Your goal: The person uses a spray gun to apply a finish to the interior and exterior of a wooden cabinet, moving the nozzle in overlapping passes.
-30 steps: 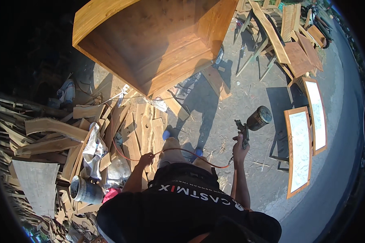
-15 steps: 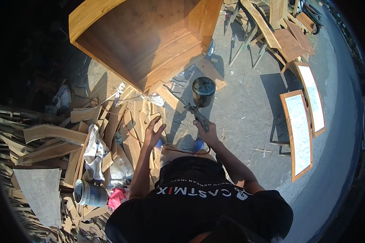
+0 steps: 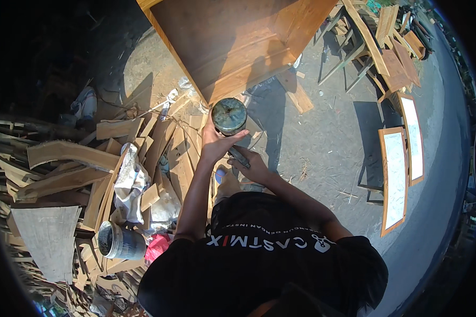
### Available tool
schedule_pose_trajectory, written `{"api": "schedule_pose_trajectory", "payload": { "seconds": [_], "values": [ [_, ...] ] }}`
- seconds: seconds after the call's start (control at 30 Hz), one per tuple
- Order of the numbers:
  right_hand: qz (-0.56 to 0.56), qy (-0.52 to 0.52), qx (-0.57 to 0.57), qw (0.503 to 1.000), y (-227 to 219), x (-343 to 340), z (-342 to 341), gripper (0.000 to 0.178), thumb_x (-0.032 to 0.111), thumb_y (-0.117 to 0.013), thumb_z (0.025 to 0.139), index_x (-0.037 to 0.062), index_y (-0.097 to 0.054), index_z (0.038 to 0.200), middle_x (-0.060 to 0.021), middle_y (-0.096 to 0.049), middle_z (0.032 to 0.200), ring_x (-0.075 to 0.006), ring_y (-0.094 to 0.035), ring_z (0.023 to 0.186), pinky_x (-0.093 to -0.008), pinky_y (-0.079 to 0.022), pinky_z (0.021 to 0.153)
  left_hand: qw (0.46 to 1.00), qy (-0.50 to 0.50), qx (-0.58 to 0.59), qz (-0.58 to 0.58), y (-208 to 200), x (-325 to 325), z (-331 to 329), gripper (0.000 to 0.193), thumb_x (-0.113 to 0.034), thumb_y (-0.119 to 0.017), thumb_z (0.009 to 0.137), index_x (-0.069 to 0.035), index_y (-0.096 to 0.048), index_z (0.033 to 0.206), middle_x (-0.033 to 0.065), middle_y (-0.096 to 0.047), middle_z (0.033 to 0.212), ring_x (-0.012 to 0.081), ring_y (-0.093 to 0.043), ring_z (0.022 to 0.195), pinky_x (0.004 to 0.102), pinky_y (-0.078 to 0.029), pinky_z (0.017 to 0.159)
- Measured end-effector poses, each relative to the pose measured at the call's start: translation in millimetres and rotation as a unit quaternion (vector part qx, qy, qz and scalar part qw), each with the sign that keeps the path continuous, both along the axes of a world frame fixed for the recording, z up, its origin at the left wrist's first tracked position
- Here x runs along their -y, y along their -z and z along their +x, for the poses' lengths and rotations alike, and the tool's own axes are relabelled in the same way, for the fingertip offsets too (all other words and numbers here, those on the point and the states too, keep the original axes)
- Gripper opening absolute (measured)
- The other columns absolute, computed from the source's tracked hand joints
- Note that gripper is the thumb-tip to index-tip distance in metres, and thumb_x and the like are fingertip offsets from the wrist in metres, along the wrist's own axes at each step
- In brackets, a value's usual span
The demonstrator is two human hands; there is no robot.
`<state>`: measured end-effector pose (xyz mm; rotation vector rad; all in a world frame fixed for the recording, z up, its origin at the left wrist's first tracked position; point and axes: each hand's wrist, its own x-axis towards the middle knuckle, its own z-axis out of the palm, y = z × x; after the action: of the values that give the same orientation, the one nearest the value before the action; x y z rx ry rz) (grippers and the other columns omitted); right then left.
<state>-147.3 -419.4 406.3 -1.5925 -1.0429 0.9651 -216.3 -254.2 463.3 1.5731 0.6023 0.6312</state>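
A paint spray gun (image 3: 239, 157) with a round, stained, lidded cup (image 3: 229, 114) on top is held in front of my body. My right hand (image 3: 255, 167) is closed round its handle. My left hand (image 3: 216, 143) wraps the cup from its left and near side, the thumb stretched across toward the right. The gun's nozzle is hidden by the cup and my left hand. Just beyond the cup stands a large, open-fronted wooden cabinet (image 3: 238, 58), its near corner close to my left fingers.
Wood offcuts (image 3: 71, 153) lie heaped on the left, with a white sack (image 3: 131, 179), a stained bucket (image 3: 122, 242) and a pink bag (image 3: 156, 246). Two wood-framed white panels (image 3: 393, 177) lean on the right beside the road. Trestles with boards (image 3: 366, 39) stand far right.
The spray gun has moved left and nearer me in my right hand. My left hand, empty before, has come up to grip its cup. The view has shifted, so the cabinet appears farther right.
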Motion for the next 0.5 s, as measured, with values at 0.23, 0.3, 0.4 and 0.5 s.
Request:
{"api": "schedule_pose_trajectory", "payload": {
  "seconds": [0.23, 0.3, 0.4, 0.5],
  "values": [
    [0.100, 0.063, 0.141, 0.983, -85, -30, 28, 0.111, 0.035, -0.099, 0.076, 0.0040, -0.038, 0.163, -0.0242, -0.050, 0.156, -0.0382, -0.059, 0.138, -0.0491, -0.048, 0.115, 0.982, -0.027, -0.007, 0.187, -40, -57, -49, 0.091, -0.020, -0.103, 0.065, -0.004, -0.059, 0.142, 0.0122, -0.073, 0.129, 0.0232, -0.073, 0.118, 0.0370, -0.058, 0.103],
    [0.131, 0.100, 0.229, 0.959, -140, -54, 28, 0.107, 0.040, -0.099, 0.075, 0.0043, -0.044, 0.160, -0.0228, -0.054, 0.148, -0.0381, -0.062, 0.133, -0.0494, -0.052, 0.111, 0.974, 0.011, 0.007, 0.226, -36, -69, -56, 0.097, -0.017, -0.101, 0.064, -0.005, -0.056, 0.149, 0.0150, -0.071, 0.133, 0.0316, -0.071, 0.123, 0.0406, -0.057, 0.105],
    [0.059, 0.054, 0.396, 0.915, -183, -93, 6, 0.100, 0.048, -0.096, 0.075, 0.0037, -0.052, 0.153, -0.0211, -0.058, 0.135, -0.0393, -0.065, 0.124, -0.0496, -0.055, 0.104, 0.972, 0.029, 0.006, 0.234, -23, -78, -58, 0.095, -0.011, -0.097, 0.063, -0.006, -0.057, 0.148, 0.0177, -0.070, 0.133, 0.0366, -0.070, 0.119, 0.0432, -0.057, 0.103],
    [0.017, 0.071, 0.451, 0.890, -176, -110, -2, 0.091, 0.055, -0.094, 0.073, 0.0021, -0.063, 0.140, -0.0196, -0.061, 0.125, -0.0394, -0.067, 0.118, -0.0477, -0.059, 0.097, 0.966, 0.036, 0.026, 0.255, -24, -85, -59, 0.085, -0.010, -0.094, 0.068, -0.006, -0.058, 0.145, 0.0175, -0.071, 0.129, 0.0362, -0.072, 0.116, 0.0433, -0.058, 0.100]
  ]
}}
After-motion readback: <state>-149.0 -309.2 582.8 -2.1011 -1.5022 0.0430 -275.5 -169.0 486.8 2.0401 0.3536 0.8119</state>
